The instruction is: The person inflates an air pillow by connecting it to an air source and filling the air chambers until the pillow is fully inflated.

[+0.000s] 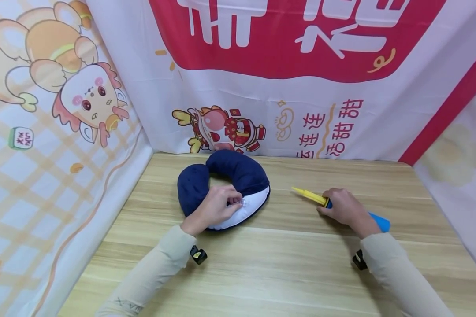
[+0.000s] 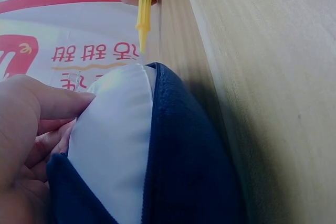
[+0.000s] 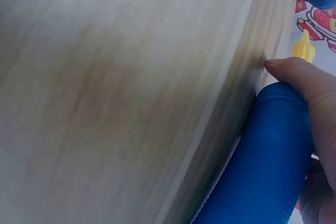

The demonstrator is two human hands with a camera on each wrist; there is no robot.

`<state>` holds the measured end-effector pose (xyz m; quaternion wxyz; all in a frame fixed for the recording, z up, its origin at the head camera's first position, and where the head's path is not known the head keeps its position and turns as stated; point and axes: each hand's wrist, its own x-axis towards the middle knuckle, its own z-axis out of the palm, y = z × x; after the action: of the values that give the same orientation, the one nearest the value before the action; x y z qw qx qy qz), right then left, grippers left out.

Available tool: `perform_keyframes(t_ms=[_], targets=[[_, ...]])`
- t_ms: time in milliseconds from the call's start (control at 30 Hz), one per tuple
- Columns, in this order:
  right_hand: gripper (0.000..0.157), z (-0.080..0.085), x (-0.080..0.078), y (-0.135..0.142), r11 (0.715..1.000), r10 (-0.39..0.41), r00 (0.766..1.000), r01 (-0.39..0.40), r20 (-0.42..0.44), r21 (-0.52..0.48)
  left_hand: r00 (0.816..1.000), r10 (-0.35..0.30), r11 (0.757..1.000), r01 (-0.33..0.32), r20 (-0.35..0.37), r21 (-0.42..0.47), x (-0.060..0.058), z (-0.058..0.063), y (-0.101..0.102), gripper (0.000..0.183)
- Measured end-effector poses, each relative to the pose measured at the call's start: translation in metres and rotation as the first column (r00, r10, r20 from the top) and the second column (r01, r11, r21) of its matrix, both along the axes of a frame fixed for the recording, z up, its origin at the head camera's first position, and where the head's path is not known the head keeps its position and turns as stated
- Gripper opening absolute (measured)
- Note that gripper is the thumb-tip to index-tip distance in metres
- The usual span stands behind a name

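A navy U-shaped neck pillow [image 1: 246,174] lies on the table, its cover unzipped so that a white inner bladder [image 1: 250,210] shows. My left hand [image 1: 217,204] rests over the pillow's near side and pinches the small clear valve [image 2: 77,81] standing up from the bladder. To the right, my right hand [image 1: 344,207] grips a blue hand pump [image 3: 262,156] around its body. The pump's yellow tapered nozzle [image 1: 310,195] points left toward the pillow, with a gap between tip and valve. Part of the pump's body is hidden under the right hand.
Beneath everything is a light wood-grain table [image 1: 285,273]. A printed cloth [image 1: 325,114] hangs along its back edge, and another cloth [image 1: 83,176] with cartoon figures walls off the left. A pale cloth [image 1: 456,176] closes the right side.
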<state>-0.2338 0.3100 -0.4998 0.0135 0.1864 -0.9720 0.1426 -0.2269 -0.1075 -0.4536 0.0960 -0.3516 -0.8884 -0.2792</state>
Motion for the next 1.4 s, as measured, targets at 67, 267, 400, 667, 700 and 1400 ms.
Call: perform_keyframes(t_ms=[67,267,400,667,700,1400], targets=[[0.043,0.0,0.0,0.0,1.0,0.003,1.0,-0.003,-0.001,0.005,1.0,0.002,1.0,-0.002,0.009,-0.004,0.0,0.0,0.0,0.003],[0.063,0.007,0.003,0.0,0.999,-0.008,1.0,0.007,0.011,0.031,1.0,0.004,1.0,-0.003,0.024,-0.014,-0.001,0.0,0.001,0.004],[0.069,0.028,0.003,-0.005,0.999,-0.014,1.0,0.014,-0.02,0.032,1.0,-0.001,1.0,0.001,0.015,-0.006,0.0,0.001,0.0,0.004],[0.048,0.071,0.006,-0.068,0.988,0.108,0.988,-0.119,-0.108,-0.098,1.0,-0.01,1.0,0.01,-0.003,-0.015,-0.001,0.003,-0.002,0.003],[0.043,0.071,0.007,-0.08,0.98,0.134,0.983,-0.15,-0.122,-0.13,1.0,-0.013,1.0,0.013,-0.006,-0.016,-0.001,0.003,-0.002,0.003],[0.006,0.052,0.002,-0.183,0.822,0.363,0.932,-0.307,0.025,-0.479,0.995,0.012,0.998,-0.018,-0.098,-0.06,0.001,-0.001,0.005,0.005]])
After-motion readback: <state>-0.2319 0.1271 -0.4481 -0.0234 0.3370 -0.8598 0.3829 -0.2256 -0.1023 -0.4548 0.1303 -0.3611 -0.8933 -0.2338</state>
